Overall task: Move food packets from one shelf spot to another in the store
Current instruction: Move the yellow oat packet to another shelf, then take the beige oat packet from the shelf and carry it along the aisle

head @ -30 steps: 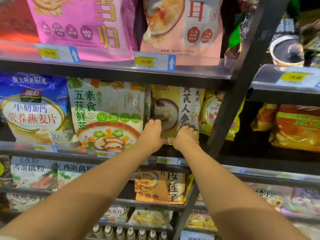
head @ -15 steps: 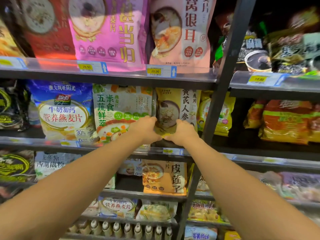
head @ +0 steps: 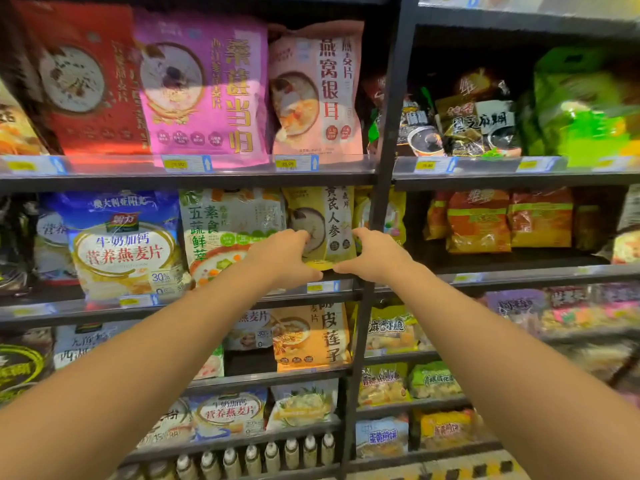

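The left hand (head: pixel 282 256) and right hand (head: pixel 375 256) each hold a closed grip on the yellow packet's (head: pixel 327 220) lower corners (it stands upright) on the shelf (head: pixel 519 273).

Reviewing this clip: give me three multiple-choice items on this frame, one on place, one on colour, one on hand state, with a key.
1. Where is the yellow packet both hands hold?
A. top shelf
B. second shelf, right of the green-and-white packet
C. on the floor

2. What colour is the packet directly above it?
A. pale pink
B. blue
C. black

3. What are the left hand and right hand doing?
A. hanging idle
B. gripping the yellow packet's lower corners
C. holding bottles

Key: B, it stands beside that packet; A, its pale pink front shows; B, fingers curl round its edges.
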Demonstrator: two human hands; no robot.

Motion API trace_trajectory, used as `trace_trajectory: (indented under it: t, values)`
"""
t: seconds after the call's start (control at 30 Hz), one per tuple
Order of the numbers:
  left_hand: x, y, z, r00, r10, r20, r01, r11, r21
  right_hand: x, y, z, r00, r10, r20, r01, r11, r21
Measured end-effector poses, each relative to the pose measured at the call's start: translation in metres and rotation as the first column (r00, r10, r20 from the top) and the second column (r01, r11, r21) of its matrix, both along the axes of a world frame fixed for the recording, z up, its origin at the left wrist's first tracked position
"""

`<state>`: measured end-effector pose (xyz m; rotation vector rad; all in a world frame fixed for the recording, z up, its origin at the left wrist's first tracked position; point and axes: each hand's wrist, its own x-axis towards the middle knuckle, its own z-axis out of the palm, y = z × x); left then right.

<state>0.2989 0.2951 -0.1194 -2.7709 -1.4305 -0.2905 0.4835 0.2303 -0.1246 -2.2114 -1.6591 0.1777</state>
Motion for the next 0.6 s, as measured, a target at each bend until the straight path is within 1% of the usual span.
trace_trajectory:
  t: [0.33, 0.47, 0.6]
  values:
    - [0.064, -0.069, 0.025, 0.991, -0.130, 0.038, 0.130, 0.991, 0.014, 0.050, -0.094, 0.024, 0.994, -0.107, -0.025, 0.106, 0.994, -0.019]
    - [0.107, -0.094, 0.028, 0.975, -0.206, 0.083, 0.204, 0.978, 0.029, 0.090, -0.127, 0.028, 0.991, -0.125, -0.038, 0.125, 0.992, -0.007]
    - [0.164, -0.122, 0.030, 0.967, -0.247, 0.070, 0.247, 0.969, 0.009, 0.144, -0.158, 0.030, 0.988, -0.150, -0.039, 0.150, 0.989, -0.013]
